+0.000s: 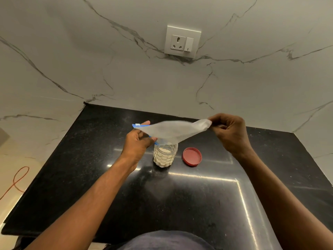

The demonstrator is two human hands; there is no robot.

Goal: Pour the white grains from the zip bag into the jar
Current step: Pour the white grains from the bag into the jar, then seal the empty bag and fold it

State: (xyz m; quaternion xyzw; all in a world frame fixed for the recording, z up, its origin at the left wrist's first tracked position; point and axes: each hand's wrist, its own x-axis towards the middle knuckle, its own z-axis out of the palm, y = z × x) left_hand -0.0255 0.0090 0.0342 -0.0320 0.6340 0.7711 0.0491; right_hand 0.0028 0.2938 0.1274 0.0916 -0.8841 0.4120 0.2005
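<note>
A clear zip bag (pixel 173 129) with a blue zip strip is stretched sideways above the jar. It looks limp, with no grains showing inside it. My left hand (pixel 138 141) grips the zip end, just left of the jar's mouth. My right hand (pixel 229 131) pinches the bag's bottom corner, held slightly higher. Under the bag stands a clear patterned jar (pixel 164 156) with no lid on, white grains filling most of it. The bag hides the jar's mouth.
A red lid (pixel 192 156) lies upside down on the black stone counter (pixel 198 204), right of the jar. A marble wall with a socket (pixel 182 41) stands behind. An orange cable (pixel 17 179) lies on the floor at the left.
</note>
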